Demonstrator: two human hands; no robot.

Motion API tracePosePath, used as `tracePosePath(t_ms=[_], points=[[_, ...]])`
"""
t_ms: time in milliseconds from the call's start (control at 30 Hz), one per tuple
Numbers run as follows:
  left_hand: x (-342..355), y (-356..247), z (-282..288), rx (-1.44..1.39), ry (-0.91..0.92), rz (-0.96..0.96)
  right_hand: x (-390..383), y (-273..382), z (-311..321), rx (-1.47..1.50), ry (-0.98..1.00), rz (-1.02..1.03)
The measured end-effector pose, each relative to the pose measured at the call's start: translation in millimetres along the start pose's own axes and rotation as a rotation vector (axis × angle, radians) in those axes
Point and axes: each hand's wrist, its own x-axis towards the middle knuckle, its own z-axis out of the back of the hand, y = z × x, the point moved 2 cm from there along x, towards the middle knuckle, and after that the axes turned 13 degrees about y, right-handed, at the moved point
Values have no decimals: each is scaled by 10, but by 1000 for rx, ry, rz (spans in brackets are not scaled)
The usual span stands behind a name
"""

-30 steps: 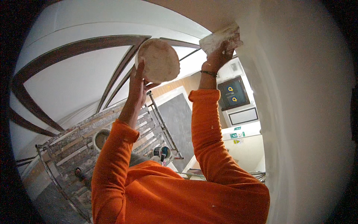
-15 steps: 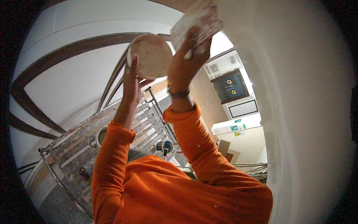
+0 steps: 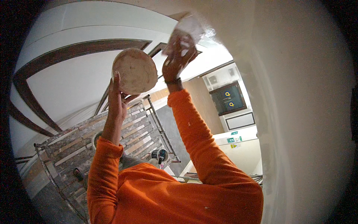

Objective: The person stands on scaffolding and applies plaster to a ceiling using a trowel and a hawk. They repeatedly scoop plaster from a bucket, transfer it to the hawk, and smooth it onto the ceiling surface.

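Note:
My left hand (image 3: pixel 118 93) grips a round, bowl-like dish (image 3: pixel 135 71) from below and its left side, thumb up along the rim. The dish's broad beige face looks dusty and smeared; whether I see its inside or its underside, I cannot tell. Higher and to the right, my raised right hand (image 3: pixel 179 59) is closed on a flat, pale scraper-like sheet (image 3: pixel 188 30), blurred by motion. That sheet is close to the plastered surface at the top; contact between them cannot be made out. White smears mark the fingers of my right hand.
Below lies a slatted scaffold platform (image 3: pixel 140 130) with metal rails (image 3: pixel 158 119). A bucket (image 3: pixel 161 155) with a dark-handled tool stands on it. A plastered wall (image 3: pixel 305 112) rises close on the right. Dark curved trim (image 3: pixel 82 47) runs across the left, and a dark door (image 3: pixel 228 98) shows beyond.
My left hand and the dish have shifted left and lower in the picture. My right hand with the sheet has moved left, and the view has tilted slightly.

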Motion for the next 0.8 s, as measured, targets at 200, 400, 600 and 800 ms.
tracePosePath(t_ms=[200, 400, 600, 800], points=[[-99, -22, 116, 30, -20, 17, -355, -420, 500, 147, -158, -155], [-289, -16, 177, 68, -54, 57, 216, -1141, 662, 522, -222, -447], [-363, 29, 238, 55, -49, 95, 417, -431, 590, 899, -211, -473], [-260, 147, 263, -5, -22, 65, 394, 1112, 696, 535, -147, -168]])
